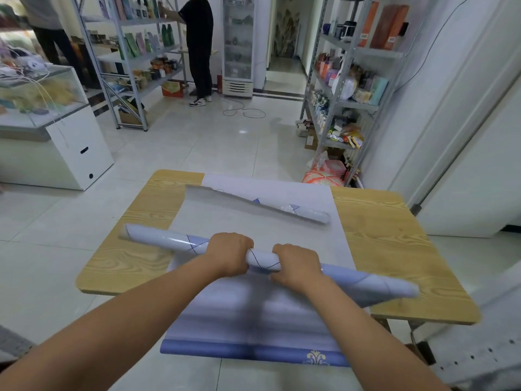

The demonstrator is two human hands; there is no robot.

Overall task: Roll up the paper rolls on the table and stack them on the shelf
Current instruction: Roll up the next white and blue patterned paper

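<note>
Across the wooden desk (380, 235) we grip the paper roll (169, 240) mid-length, left hand (229, 255) beside right hand (297, 266); its long axis runs crosswise before us.

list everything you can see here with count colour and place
held paper roll: one, pale lilac with dark lines, over the table's near half
second paper roll: one, pale lilac, partly unrolled, table's far side
flat sheet: one, lilac with blue border, spread on table, overhanging near edge
table: one, light wood grain, centre
left shelf rack: one, grey metal, back left
right shelf rack: one, grey metal, right
glass-door fridge: one, white, back centre
display counter: one, white, glass top, left
person in black: one, at left rack
left hand: one, grips held paper roll
right hand: one, grips same roll
</note>
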